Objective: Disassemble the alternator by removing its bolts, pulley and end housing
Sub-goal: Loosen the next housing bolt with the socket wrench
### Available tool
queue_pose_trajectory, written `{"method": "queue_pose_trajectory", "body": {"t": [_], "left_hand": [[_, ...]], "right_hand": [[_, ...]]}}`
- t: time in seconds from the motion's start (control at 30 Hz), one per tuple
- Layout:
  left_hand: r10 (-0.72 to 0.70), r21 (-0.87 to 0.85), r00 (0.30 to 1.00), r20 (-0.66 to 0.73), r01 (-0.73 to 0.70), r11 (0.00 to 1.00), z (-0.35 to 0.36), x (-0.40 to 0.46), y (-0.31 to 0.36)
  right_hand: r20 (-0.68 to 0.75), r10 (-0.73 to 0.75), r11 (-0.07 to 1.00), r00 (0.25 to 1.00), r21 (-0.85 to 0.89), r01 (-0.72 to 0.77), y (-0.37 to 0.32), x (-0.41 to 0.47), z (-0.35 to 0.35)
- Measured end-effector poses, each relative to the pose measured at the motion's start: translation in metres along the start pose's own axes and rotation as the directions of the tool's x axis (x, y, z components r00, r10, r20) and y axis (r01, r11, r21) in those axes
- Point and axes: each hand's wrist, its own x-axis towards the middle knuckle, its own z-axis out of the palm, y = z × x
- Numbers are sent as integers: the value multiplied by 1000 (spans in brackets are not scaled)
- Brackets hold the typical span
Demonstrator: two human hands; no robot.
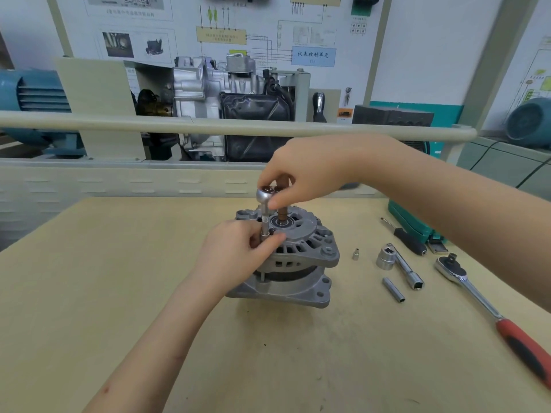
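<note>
A grey alternator (301,263) stands upright in the middle of the tan workbench, its rusty shaft (281,214) pointing up with no pulley on it. A small silver ratchet head with an extension (264,210) stands vertically on the top housing, left of the shaft. My right hand (301,174) pinches the ratchet's round head from above. Lower down, my left hand (238,248) pinches the extension where it meets the housing. The bolt under the tool is hidden by my fingers.
Right of the alternator lie a tiny socket (355,254), a large socket (385,257), an extension bar (407,268), a deep socket (393,290), a black-handled screwdriver (408,238) and a big red-handled ratchet (492,314). A green tool case (414,222) sits at the right edge.
</note>
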Motion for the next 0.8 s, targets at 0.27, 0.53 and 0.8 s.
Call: {"method": "queue_pose_trajectory", "body": {"t": [0.27,0.53,0.8], "left_hand": [[27,16,999,20,-27,1000,1,2,-4],[11,29,999,-36,-10,1000,1,-1,3],[5,-4,1000,1,-5,1000,1,-1,-1]], "right_hand": [[2,-35,999,999,35,35,3,0,0],[-30,51,998,998,-34,-52,-1,3,2],[-45,26,999,999,-22,-27,-5,2,3]]}}
